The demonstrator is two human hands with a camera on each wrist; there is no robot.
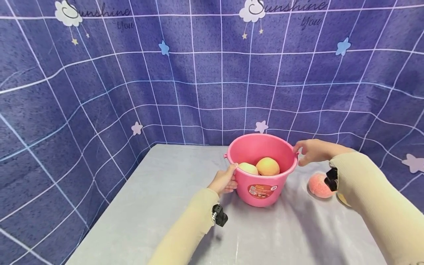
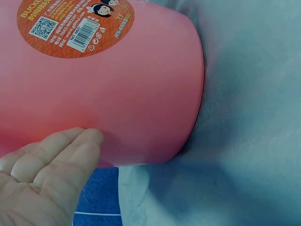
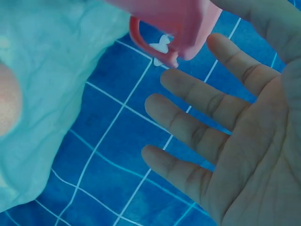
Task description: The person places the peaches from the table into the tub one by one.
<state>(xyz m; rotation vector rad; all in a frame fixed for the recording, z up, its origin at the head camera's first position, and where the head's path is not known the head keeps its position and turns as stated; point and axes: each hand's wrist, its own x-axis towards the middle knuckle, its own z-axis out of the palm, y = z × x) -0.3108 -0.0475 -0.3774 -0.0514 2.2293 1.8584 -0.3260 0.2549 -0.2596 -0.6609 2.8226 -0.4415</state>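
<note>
One pink bucket (image 1: 260, 200) right of centre, two round fruits (image 1: 267, 166) inside; farther right, one pink fruit (image 1: 319, 185), one half-hidden yellow thing (image 1: 343, 200). Pinching bucket at left with left hand (image 1: 225, 180); holding right hand (image 1: 313, 150), fingers spread, at bucket's right edge.

A pink bucket (image 1: 258, 180) with an orange-red label (image 1: 261, 191), a coral fruit (image 1: 320, 186) and cream sleeves (image 1: 187, 224) contrast with a star-patterned, pale-gridded blue curtain (image 1: 210, 70).

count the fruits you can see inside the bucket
2 in view: a pale fruit near the front left of the bucket, and an orange fruit just right of it. More may be hidden beneath them.
</note>
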